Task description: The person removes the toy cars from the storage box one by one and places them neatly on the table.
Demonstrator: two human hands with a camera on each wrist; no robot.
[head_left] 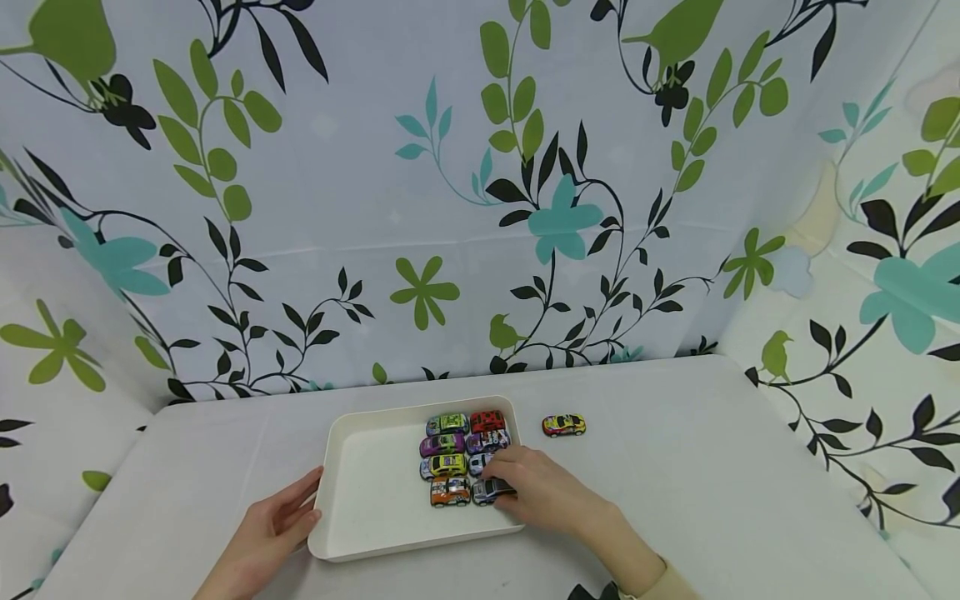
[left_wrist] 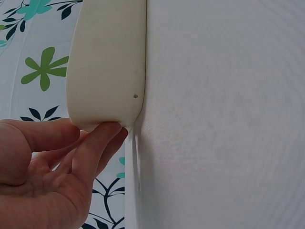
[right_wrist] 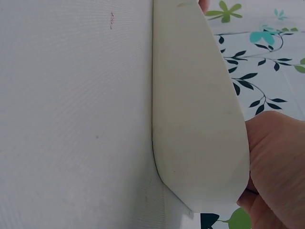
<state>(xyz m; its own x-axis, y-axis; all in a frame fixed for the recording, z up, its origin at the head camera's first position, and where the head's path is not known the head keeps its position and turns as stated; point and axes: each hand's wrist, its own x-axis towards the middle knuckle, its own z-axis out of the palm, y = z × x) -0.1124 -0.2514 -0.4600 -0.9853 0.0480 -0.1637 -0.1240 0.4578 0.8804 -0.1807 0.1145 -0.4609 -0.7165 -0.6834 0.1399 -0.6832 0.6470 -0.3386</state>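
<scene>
Inside the near right corner of the white tray, your right hand reaches over the right edge, thumb and fingers bent about the right end of a dark grey toy car in a pinch. The right wrist view hides those fingertips behind the tray's wall.

At the tray's left edge, towards its near left corner, your left hand has its thumb and fingers spread apart, fingertips against the outside of the wall, the fingers only slightly bent.

Along the tray's right edge, two columns of cars stand close together. From far to near, the inner column has a green car, a purple car, a yellow car and an orange car; the outer has a red car, a purple-and-white car, a pale blue car partly under your fingers, and the grey one.

Beyond the tray's far right corner, a yellow-and-red car sits on the white desk. Past the desk's far edge hangs a leaf-patterned cloth.
</scene>
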